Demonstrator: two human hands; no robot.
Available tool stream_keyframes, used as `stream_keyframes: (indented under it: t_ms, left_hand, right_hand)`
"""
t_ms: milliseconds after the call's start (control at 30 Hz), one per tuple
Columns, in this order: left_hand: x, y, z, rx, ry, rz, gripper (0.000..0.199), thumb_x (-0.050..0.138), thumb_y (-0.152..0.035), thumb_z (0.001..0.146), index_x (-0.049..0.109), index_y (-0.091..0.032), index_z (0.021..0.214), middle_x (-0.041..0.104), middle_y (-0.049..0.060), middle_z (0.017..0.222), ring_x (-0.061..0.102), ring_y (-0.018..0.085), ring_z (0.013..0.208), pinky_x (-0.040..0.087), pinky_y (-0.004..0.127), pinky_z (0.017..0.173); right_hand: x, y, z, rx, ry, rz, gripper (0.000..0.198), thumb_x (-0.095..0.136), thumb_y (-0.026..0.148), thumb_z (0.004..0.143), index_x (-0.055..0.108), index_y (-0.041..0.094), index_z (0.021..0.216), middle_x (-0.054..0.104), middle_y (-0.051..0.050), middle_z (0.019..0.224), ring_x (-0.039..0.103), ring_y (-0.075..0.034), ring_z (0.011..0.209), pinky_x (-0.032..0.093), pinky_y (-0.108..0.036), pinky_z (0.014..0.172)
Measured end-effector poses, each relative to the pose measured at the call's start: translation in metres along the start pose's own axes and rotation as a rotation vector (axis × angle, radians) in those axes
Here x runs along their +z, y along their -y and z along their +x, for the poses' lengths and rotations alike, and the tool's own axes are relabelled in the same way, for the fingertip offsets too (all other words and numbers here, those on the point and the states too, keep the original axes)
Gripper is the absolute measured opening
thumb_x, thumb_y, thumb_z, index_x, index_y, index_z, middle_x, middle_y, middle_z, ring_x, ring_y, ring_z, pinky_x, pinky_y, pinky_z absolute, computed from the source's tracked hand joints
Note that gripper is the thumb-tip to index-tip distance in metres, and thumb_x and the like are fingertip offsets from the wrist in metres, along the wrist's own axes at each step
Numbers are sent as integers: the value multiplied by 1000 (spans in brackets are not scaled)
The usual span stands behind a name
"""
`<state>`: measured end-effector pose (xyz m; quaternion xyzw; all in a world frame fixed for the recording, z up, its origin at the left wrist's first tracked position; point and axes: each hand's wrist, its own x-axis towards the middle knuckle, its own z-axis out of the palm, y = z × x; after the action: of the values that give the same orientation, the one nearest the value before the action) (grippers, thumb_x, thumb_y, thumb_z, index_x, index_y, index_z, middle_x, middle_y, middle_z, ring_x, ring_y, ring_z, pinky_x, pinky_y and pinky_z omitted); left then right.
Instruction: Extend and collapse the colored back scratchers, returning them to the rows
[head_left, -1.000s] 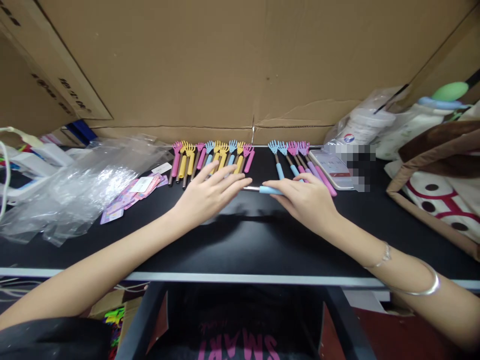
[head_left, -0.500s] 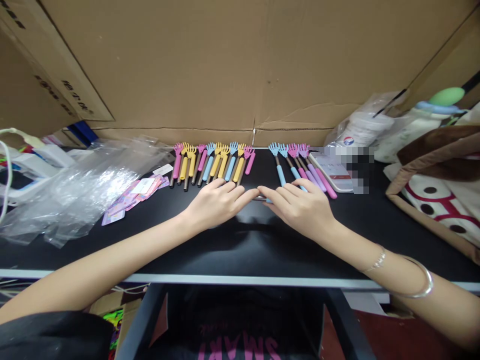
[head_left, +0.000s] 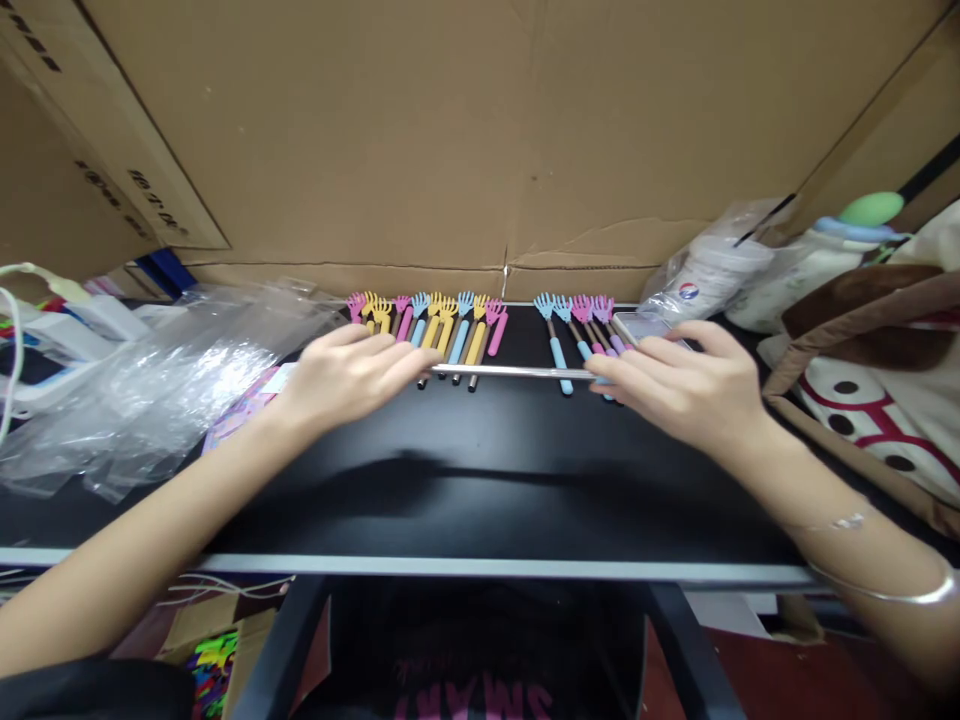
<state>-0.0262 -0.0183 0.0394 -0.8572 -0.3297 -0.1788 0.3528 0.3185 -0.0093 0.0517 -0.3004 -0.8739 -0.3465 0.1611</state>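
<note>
Left grip (head_left: 351,376), right grip (head_left: 686,388) hold rod (head_left: 510,371), seemingly metal.

Left forearm (head_left: 176,525) slanting upward and inward; left hand (head_left: 352,375) hovering knuckles-up, fingers bending into pinch. Right forearm (head_left: 817,510) slanting in from opposite side; right hand (head_left: 686,390) pointing left, knuckles up, fingers curling in grip. Both hands hanging well apart, roughly level.
</note>
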Motion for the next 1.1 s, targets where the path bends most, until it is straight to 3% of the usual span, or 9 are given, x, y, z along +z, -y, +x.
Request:
stream_keyframes:
  t_ms: [133,267,400,500,633,800,967,1100]
  left_hand:
    - [6,31,-25,-47,82,-23,30,40,-31,101,68,-26,92,73,-1,75,64,15,63,41,29,61]
    - [10,51,-42,-59,132,28,35,34,-35,103,66,-24,94,73,-1,76,63,14,70,43,28,67]
    - [12,61,-49,-70,181,143,43,25,-38,104,63,-26,88,70,-2,74,61,15,71,42,28,67]
    - [12,64,-50,-75,189,165,44,25,-39,104,61,-25,83,67,-1,70,59,17,71,41,29,66]
    - [10,65,-51,-115,229,173,48,24,-44,103,62,-24,82,66,0,70,59,18,71,39,28,64]
    - [12,70,-56,-164,263,109,46,29,-46,102,67,-25,88,72,1,80,61,18,71,35,26,57]
    - [15,70,-63,-272,303,-147,37,46,-55,96,72,-29,102,76,-2,94,66,16,77,39,20,60]
    - [15,73,-67,-326,290,-235,35,50,-55,94,73,-30,102,74,-3,93,65,15,78,40,20,60]
  right_hand:
    - [11,-32,-27,10,30,29,37,40,42,101,70,23,93,66,-3,69,54,-14,65,35,-30,70]
    - [26,-65,-57,150,127,114,49,32,48,101,72,20,99,65,-9,72,54,-18,67,36,-31,66]
    - [38,-97,-83,355,300,197,32,56,46,91,74,22,103,67,-12,85,54,-18,64,36,-31,60]
    - [41,-111,-95,469,348,284,25,63,38,87,74,23,105,67,-13,94,60,-19,71,42,-32,67]
    - [42,-120,-101,518,364,439,23,66,33,85,74,21,103,68,-13,94,64,-22,79,46,-34,75]
    - [33,-122,-101,569,427,643,22,67,40,85,74,21,92,73,-13,96,66,-23,86,47,-35,80]
    - [23,-112,-94,813,525,768,24,75,35,78,77,25,99,75,-9,84,67,-20,76,47,-33,76]
    - [15,-105,-87,877,457,744,21,80,28,70,79,25,91,76,-8,97,67,-21,87,45,-34,81]
